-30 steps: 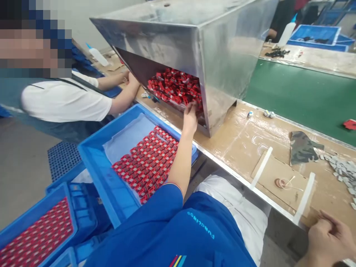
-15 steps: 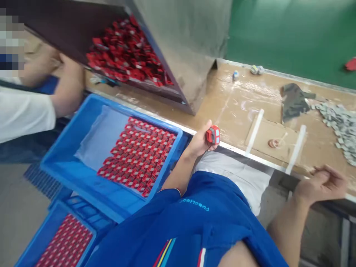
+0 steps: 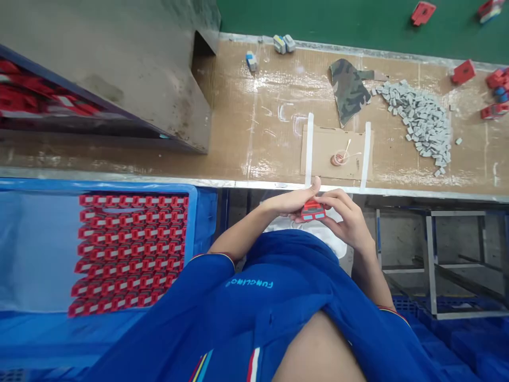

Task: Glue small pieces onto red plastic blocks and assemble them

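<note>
A red toy piece (image 3: 313, 210) with grey and light blue parts is held over my lap, just below the table's front edge. My left hand (image 3: 296, 202) is closed round its left side, thumb raised. On its right side, the fingers of my right hand (image 3: 345, 216) press against it. Beyond the hands, a small round pot (image 3: 337, 159) with thin sticks stands on a cardboard sheet (image 3: 322, 146) held by two white tape strips. Many small grey pieces (image 3: 427, 119) lie heaped to the right, beside a camouflage cloth (image 3: 348, 90).
Rows of red pieces (image 3: 131, 249) lie in a blue crate (image 3: 192, 228) at the left. A large metal bin (image 3: 159, 69) holding red pieces stands on the table at upper left. More red pieces (image 3: 463, 71) are at the right, near the green surface (image 3: 318, 21).
My right hand has come in from the right and now touches the red toy piece in my left hand. The view has turned and shifted right; the other person is out of view.
</note>
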Demonstrator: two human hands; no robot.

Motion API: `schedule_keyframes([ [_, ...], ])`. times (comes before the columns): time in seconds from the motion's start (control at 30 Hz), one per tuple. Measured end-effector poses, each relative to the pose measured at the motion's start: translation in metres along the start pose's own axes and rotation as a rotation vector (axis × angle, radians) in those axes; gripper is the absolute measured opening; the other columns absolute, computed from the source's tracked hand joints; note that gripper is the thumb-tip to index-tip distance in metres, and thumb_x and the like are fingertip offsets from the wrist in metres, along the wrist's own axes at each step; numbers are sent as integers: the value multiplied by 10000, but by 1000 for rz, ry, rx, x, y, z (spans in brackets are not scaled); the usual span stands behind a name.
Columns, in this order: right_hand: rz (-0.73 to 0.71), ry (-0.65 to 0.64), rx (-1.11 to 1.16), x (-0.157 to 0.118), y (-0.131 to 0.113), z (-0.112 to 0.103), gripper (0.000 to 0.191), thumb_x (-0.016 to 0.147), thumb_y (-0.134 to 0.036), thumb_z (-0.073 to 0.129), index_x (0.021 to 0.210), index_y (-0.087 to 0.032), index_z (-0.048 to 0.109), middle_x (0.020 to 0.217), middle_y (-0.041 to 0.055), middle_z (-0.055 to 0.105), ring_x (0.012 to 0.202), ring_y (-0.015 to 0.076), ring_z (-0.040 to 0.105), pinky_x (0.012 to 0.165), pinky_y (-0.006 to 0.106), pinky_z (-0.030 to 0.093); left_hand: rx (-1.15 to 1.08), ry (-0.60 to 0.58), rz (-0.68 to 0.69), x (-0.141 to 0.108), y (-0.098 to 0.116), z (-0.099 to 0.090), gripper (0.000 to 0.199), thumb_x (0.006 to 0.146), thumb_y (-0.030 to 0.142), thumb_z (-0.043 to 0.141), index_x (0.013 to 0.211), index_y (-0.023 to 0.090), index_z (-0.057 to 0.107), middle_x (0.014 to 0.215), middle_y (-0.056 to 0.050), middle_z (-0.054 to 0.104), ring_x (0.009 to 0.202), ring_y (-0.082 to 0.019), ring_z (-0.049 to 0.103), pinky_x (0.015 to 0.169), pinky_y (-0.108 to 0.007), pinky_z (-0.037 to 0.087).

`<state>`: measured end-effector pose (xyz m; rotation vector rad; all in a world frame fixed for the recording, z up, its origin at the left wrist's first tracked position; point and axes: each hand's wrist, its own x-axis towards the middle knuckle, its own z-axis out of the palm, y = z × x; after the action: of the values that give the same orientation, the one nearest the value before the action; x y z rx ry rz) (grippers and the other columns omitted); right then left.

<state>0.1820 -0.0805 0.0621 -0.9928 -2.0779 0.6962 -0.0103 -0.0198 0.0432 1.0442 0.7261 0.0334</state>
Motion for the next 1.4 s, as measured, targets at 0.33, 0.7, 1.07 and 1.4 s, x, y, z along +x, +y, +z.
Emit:
schedule_keyframes([
  [0.33, 236, 345, -47, 1, 21, 8, 277, 928, -308, 777, 1190, -270, 697, 1032, 55, 736, 884, 203, 711, 735, 331, 633, 21, 400, 732, 8, -11, -1, 586, 829, 560, 825, 1266, 187, 709, 1213, -127, 759, 1028, -206, 758, 893, -293, 619],
  [0.7, 473, 512, 94, 12, 79, -29, 383, 919, -403, 770, 1264, -259, 688, 967, 26, 732, 758, 147, 676, 681, 298, 586, -7, 501, 717, 46, -15, -25, 444, 816, 384, 860, 1179, 154, 750, 1137, -108, 797, 1005, -215, 786, 917, -341, 655],
  [1.07, 241, 452, -89, 47, 83, -38, 89, 989, -287, 683, 967, -269, 767, 883, 14, 733, 783, 162, 655, 673, 318, 524, 259, 596, 692, 40, -16, -26, 388, 873, 408, 810, 1170, 164, 755, 1106, -112, 801, 939, -193, 762, 808, -286, 619],
  [1.4, 33, 538, -307, 50, 95, -25, 67, 983, -302, 688, 929, -274, 718, 891, 28, 733, 816, 203, 698, 726, 391, 572, 264, 599, 694, 37, -11, -25, 360, 880, 405, 801, 1141, 162, 750, 1054, -91, 800, 892, -174, 748, 768, -267, 603],
])
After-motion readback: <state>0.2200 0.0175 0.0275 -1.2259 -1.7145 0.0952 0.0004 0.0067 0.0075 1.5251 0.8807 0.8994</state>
